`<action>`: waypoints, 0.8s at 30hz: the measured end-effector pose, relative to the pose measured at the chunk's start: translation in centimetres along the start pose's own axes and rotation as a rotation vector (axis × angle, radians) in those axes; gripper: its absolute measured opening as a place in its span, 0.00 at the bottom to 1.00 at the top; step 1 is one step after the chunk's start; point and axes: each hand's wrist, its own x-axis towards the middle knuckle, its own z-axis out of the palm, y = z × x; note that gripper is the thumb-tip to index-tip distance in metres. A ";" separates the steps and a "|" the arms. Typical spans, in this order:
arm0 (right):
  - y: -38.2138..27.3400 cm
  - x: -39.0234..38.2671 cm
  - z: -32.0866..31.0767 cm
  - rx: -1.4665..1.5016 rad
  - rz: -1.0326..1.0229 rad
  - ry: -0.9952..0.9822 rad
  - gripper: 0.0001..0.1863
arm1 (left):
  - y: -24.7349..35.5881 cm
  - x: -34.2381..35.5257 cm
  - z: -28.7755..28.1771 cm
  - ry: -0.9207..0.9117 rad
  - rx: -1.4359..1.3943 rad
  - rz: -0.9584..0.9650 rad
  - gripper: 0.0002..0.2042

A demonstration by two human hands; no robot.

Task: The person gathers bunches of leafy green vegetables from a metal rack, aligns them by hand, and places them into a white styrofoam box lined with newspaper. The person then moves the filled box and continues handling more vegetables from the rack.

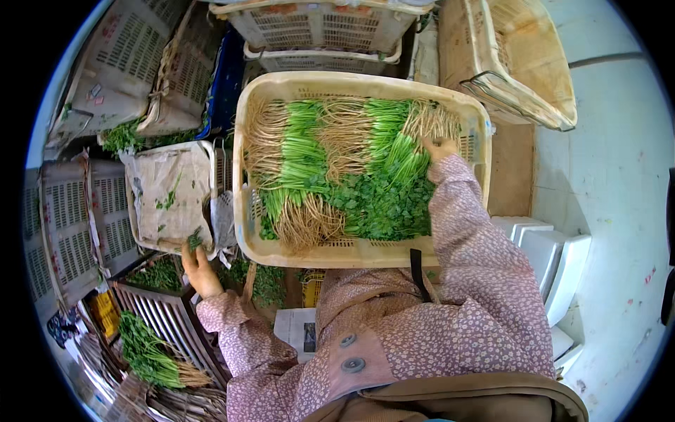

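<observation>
A cream plastic crate in front of me is filled with bunches of coriander, laid in rows with pale brown roots, bright green stems and dark leaves. At its right side my right hand is closed on a coriander bunch just below the roots; part of the fingers is hidden. My left hand is out to the left, by the near edge of a lower crate covered with a dirty pale sheet. Its fingers are stretched and apart, with a small green sprig at the tips.
Stacked crates stand beyond the filled one. An upright cream crate with a metal handle is at the far right. White foam boxes sit lower right. At lower left, more coriander lies beside a brown slatted crate.
</observation>
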 end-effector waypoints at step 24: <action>5.7 8.1 -0.5 -0.095 -0.001 0.010 0.47 | 16.2 -12.2 45.1 -0.746 0.604 0.432 0.35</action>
